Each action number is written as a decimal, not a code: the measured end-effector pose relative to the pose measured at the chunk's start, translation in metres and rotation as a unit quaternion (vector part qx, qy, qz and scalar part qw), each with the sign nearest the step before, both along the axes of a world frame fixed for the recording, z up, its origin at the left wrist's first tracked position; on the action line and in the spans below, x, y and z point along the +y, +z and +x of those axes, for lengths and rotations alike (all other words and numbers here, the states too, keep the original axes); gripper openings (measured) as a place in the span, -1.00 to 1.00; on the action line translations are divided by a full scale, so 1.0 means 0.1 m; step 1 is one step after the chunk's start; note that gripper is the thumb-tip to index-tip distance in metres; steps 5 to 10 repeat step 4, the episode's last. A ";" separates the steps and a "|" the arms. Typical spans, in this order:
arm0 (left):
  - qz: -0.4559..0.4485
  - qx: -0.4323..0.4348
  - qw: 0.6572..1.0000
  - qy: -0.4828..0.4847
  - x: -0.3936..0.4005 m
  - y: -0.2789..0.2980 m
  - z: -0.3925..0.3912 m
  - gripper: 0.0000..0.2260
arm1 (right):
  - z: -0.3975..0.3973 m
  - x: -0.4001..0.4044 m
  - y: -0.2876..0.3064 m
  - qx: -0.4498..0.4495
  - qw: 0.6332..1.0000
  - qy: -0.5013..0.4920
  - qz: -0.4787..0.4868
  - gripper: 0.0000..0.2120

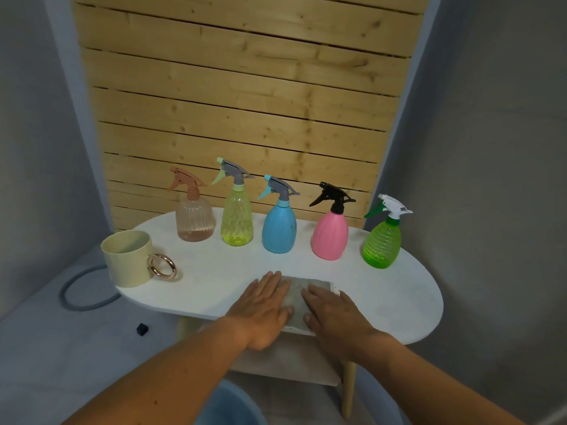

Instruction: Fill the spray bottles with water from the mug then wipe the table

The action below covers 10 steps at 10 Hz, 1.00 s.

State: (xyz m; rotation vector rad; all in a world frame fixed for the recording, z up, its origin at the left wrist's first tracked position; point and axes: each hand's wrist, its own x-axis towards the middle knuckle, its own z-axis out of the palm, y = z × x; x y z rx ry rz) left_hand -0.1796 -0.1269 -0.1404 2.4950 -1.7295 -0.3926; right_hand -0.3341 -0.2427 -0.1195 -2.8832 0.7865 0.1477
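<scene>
Cloth (310, 297) lies under flat left hand (266, 305) and right hand (333, 311); no readable labels.

Cloth (299, 297) mostly covered: left hand (266, 308) hides its left part, right hand (333, 314) its right, only a middle strip and far right corner show. Can't tell its full outline or whether it hangs over the near edge of the surface (399, 289). Both forearms cut off by the bottom edge. Blue bucket (227, 403) under the surface, partly behind the left arm and cropped at the bottom. Lower shelf (291, 360) largely hidden by hands and top. Grey ring (76, 302) on the floor partly behind the mug (127, 259). Mug contents not visible. Fill level unreadable in the opaque blue bottle (279, 227) and pink bottle (330, 236). Small black object (142, 329) on the floor too small to identify.
</scene>
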 end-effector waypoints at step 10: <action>-0.038 -0.004 0.999 0.013 0.01 0.04 -0.04 -0.41 | 0.03 0.06 0.10 -0.009 0.999 -0.018 0.026 -0.46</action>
